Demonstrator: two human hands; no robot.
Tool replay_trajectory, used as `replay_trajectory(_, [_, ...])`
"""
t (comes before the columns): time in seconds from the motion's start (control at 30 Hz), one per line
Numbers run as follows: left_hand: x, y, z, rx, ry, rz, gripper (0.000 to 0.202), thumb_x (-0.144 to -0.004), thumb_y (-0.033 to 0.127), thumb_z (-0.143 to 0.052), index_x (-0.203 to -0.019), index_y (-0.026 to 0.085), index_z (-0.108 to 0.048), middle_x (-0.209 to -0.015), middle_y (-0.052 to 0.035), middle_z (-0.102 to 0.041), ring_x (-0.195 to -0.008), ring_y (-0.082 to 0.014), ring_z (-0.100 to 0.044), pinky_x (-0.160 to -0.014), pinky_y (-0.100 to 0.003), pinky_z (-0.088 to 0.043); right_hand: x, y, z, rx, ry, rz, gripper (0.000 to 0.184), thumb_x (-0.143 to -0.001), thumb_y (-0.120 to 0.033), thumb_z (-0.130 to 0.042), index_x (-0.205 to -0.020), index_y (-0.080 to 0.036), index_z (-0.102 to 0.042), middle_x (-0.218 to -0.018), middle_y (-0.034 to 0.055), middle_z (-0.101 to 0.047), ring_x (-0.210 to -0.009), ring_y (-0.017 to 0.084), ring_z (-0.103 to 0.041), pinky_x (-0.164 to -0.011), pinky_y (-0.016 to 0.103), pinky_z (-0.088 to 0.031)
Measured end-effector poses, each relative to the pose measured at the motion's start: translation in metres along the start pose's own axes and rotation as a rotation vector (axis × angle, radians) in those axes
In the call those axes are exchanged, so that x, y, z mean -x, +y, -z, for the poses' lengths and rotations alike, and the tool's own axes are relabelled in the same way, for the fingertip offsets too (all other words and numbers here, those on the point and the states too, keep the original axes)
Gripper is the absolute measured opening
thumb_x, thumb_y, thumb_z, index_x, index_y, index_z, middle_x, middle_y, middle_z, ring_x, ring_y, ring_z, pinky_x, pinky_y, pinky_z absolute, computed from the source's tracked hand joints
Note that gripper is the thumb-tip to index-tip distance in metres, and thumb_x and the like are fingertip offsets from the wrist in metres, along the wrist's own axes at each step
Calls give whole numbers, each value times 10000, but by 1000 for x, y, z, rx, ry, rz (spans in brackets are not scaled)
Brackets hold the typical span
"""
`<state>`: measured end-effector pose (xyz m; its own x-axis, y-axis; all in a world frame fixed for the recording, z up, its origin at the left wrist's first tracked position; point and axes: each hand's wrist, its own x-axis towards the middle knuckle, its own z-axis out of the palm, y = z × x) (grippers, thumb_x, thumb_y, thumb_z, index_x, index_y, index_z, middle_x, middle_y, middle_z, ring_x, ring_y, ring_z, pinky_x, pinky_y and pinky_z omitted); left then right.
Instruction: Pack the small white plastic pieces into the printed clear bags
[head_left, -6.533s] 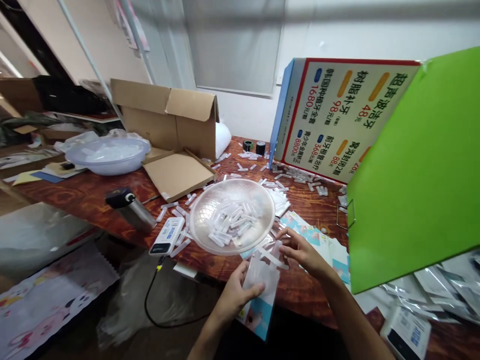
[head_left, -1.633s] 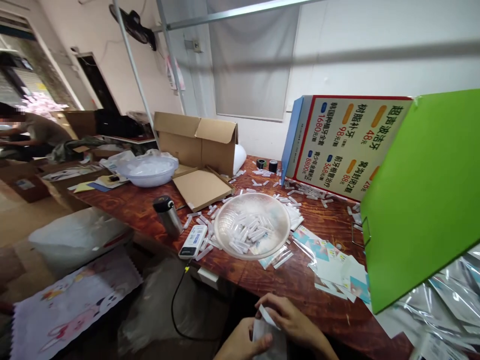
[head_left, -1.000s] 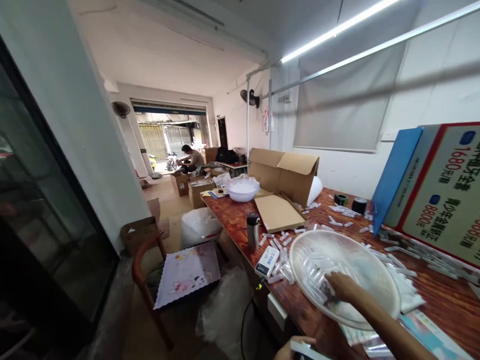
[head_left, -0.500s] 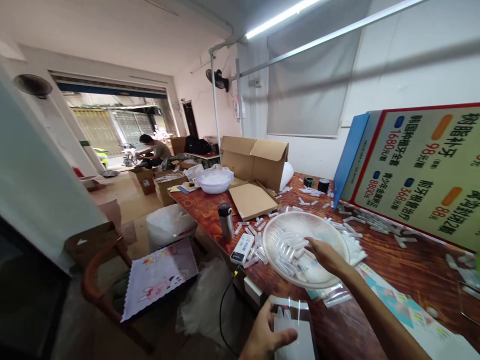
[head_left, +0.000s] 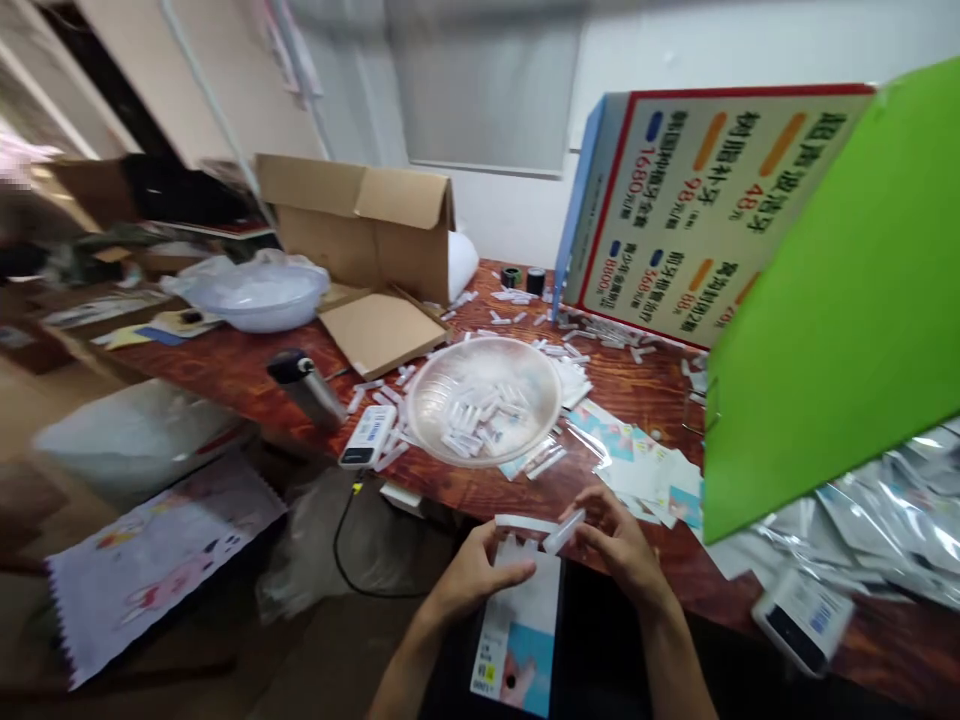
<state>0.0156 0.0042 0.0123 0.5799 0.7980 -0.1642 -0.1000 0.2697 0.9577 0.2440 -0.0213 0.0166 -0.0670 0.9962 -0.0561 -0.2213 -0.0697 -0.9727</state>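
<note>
**While the Bag Hangs Off the Table: Drop and Misfeed Hazards**

Because the clear bag [head_left: 525, 600] is held in the air just short of the near edge of the table [head_left: 225, 365], nothing firm lies under it to catch a dropped part. The left hand [head_left: 476, 575] is closed on the bag's upper left side, with the thumb across the front. A printed card [head_left: 517, 650] fills the lower part of the bag. The right hand [head_left: 622, 545] pinches one small white stick [head_left: 564, 530] between thumb and fingertips. The stick's far end is touching or just beside the bag's mouth; motion blur prevents telling which.

Hazard 1: misfeed. The mouth is a thin, limp strip of film. If the left hand lets the opening collapse, the stick would likely strike the lip and slide down the outside.

Hazard 2: drop. The pinch covers only one end of the stick. A slip would probably send it below the table edge.

Hazard 3: card shift. Tilting the bag could let the card slide toward the mouth and block it.

Hazard 4: nearby items. The bowl [head_left: 414, 400] of loose sticks [head_left: 480, 412] stands near the table edge, just beyond the hands, with a stack of leaflets [head_left: 645, 470] beside it. A wide reach by either arm could catch the rim and scatter the contents. The green board [head_left: 840, 300] stands at the right, well apart from the bag.
</note>
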Motion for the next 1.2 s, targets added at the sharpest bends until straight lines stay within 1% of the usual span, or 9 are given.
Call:
replay_trajectory(0.23, [-13, -4, -30, -88, -46, 76, 479, -666, 456, -862, -954, 143, -642, -823, 2, -651, -723, -140, -563, -677, -243, -423, 21, 16, 25, 51, 427, 49, 455, -806, -586, -729, -942, -205, -520, -644, -24, -590, -555, 121, -521, -529, 238, -413])
replay_trajectory(0.4, [-21, -2, -43, -134, -138, 37, 438, -707, 419, -842, -996, 142, -664, -894, -14, -666, -826, -168, -579, -771, -260, -430, 32, 10, 30, -72, 176, -35, 458, -788, -572, -756, -932, -213, -511, -714, -29, -593, -543, 106, -527, -489, 218, -409])
replay_trajectory(0.57, [-24, -2, -51, -109, -127, 71, 427, -729, 401, -838, -1013, 147, -646, -1005, -50, -684, -927, -199, -612, -832, -284, -455, 38, 10, 26, -10, 160, -54, 443, -752, -578, -783, -829, -193, -579, -622, -26, -591, -501, 110, -489, -460, 220, -383])
replay_trajectory(0.67, [-26, -5, -56, -52, -71, 91, 501, -702, 430, -856, -1030, 165, -585, -979, -48, -690, -908, -204, -642, -806, -288, -475, 43, 16, 24, 70, 76, -8, 463, -799, -618, -721, -734, -162, -673, -748, 50, -674, -677, 167, -587, -698, 306, -509])
replay_trajectory(0.73, [-27, -7, -58, -42, -45, 129, 563, -656, 440, -883, -1019, 180, -540, -925, -42, -705, -846, -201, -656, -751, -280, -477, 48, 21, 24, 27, 20, 18, 560, -873, -680, -588, -708, -159, -710, -870, 95, -702, -839, 220, -627, -883, 372, -497])
replay_trajectory(0.83, [-29, -9, -60, -136, 8, 112, 505, -655, 426, -885, -935, 188, -538, -896, -41, -720, -838, -198, -650, -737, -268, -461, 56, 26, 27, -71, 72, 13, 754, -934, -758, -327, -725, -160, -735, -952, 132, -697, -902, 249, -628, -887, 384, -485])
replay_trajectory(0.93, [-32, -9, -61, -229, 25, 83, 428, -667, 423, -873, -788, 186, -536, -861, -28, -720, -821, -189, -630, -736, -263, -446, 62, 25, 33, 19, 158, 16, 616, -866, -742, -530, -791, -163, -724, -854, 91, -686, -824, 226, -612, -790, 333, -477])
replay_trajectory(1.03, [-34, -9, -65, -240, -40, 116, 414, -643, 439, -881, -741, 179, -573, -860, -30, -719, -814, -200, -630, -734, -277, -448, 70, 14, 38, 128, 196, -18, 423, -800, -580, -744, -763, -162, -688, -762, 43, -683, -757, 193, -608, -734, 291, -459])
replay_trajectory(1.2, [-40, -17, -79, -223, -281, 68, 471, -604, 597, -863, -605, 167, -671, -1114, -105, -716, -1052, -306, -632, -940, -377, -453, 100, -24, 55, 366, 90, 34, 436, -941, -541, -568, -832, -171, -771, -898, 76, -747, -836, 213, -657, -785, 308, -471])
